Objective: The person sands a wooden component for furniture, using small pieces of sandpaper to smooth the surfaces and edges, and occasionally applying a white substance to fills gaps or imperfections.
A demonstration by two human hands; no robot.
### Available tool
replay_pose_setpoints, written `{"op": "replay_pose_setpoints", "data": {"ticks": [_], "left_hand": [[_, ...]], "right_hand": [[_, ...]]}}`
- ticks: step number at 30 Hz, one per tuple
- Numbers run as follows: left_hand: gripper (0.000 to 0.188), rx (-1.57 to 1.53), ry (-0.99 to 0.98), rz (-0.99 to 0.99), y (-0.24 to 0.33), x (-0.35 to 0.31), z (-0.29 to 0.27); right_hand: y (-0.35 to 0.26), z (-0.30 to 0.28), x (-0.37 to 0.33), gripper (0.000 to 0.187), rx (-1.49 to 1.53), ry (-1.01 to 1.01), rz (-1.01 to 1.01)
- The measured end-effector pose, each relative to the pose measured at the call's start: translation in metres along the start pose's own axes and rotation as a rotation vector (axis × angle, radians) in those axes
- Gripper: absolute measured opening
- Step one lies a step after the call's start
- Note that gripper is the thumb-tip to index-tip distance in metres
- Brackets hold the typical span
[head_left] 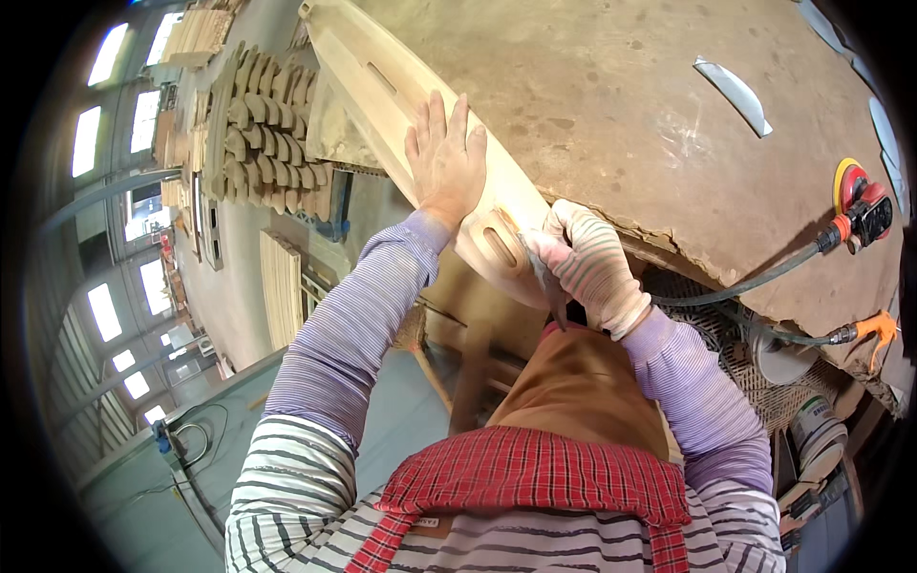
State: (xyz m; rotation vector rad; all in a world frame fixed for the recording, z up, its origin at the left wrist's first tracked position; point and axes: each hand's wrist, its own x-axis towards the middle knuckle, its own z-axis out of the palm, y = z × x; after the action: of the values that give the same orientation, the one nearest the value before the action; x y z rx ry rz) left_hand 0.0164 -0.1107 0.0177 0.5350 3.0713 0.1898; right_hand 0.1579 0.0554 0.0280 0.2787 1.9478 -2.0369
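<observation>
A long, pale wooden board (521,196) with rounded slots lies at a slant over the table's left edge, its near end toward my body. My left hand (447,164) is bare and rests flat on the board's upper face, fingers stretched out. In a striped work glove, my right hand (594,263) is closed at the right edge of the near end, beside an oval slot (499,248). From its fingers hangs a limp grey sheet that looks like sandpaper (549,286), bent along the board's edge. The fingertips under the glove are partly hidden.
The brown table (630,115) has a ragged front edge. On it lie a red and black sander (864,205) with a hose, an orange air gun (874,334) and a folded pale abrasive disc (735,95). Stacked curved wooden parts (267,134) stand at left, buckets (817,435) at lower right.
</observation>
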Motion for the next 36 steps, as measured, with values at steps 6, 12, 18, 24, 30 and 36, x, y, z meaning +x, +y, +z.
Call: {"op": "replay_pose_setpoints", "data": {"ticks": [6,12,18,24,30,36], "left_hand": [[0.057,-0.017,-0.014,0.022,0.010,0.005,-0.003],[0.056,0.008,-0.021,0.019,0.002,0.005,-0.003],[0.056,-0.018,-0.017,0.016,0.006,0.004,-0.006],[0.056,-0.077,-0.026,0.096,-0.003,0.005,-0.004],[0.106,-0.289,-0.232,0.550,-0.042,-0.049,-0.030],[0.132,-0.039,-0.158,0.841,-0.039,-0.037,-0.032]], "right_hand": [[-0.017,0.001,0.033,0.031,-0.268,0.152,-0.201],[0.015,-0.018,-0.025,0.029,-0.175,0.163,-0.099],[0.019,0.003,-0.009,0.020,-0.207,0.610,-0.416],[0.024,0.000,-0.041,0.038,-0.532,0.400,-0.449],[0.030,-0.017,-0.043,0.032,-0.144,0.163,-0.336],[0.018,0.010,-0.054,0.028,-0.720,0.346,-0.486]]}}
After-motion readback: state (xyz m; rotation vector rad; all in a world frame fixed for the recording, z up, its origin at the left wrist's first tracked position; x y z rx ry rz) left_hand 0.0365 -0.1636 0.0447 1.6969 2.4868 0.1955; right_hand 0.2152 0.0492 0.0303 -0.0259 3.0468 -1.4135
